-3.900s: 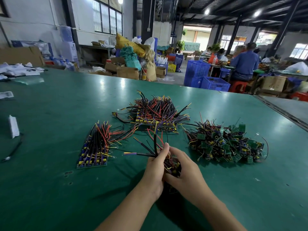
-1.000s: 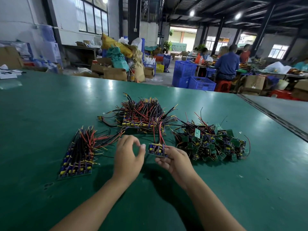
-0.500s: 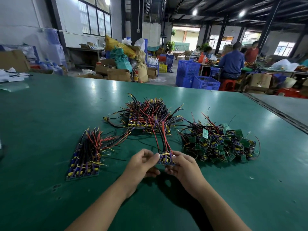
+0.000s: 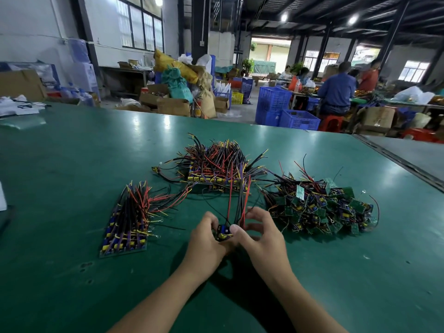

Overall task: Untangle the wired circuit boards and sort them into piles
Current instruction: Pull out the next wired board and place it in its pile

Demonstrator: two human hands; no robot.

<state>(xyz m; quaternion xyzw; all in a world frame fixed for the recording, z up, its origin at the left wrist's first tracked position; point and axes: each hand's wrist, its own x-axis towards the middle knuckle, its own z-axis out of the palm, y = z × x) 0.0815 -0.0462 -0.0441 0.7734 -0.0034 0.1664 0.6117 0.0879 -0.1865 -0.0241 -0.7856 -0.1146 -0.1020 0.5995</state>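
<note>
neat pile (image 4: 127,224) lies left on desk (image 4: 72,152) | left hand (image 4: 206,241) has come in, pinches small board (image 4: 223,233) | right hand (image 4: 262,236) pinches it too | its wires (image 4: 237,203) point at middle pile (image 4: 216,169), look almost free to sort

Grn table (image 4: 72,164), lg windows (image 4: 141,25), blue crates (image 4: 299,120).

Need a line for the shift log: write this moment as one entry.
step: untangling | left hand: grips wired board | right hand: grips wired board | wires: reach toward middle pile
</note>
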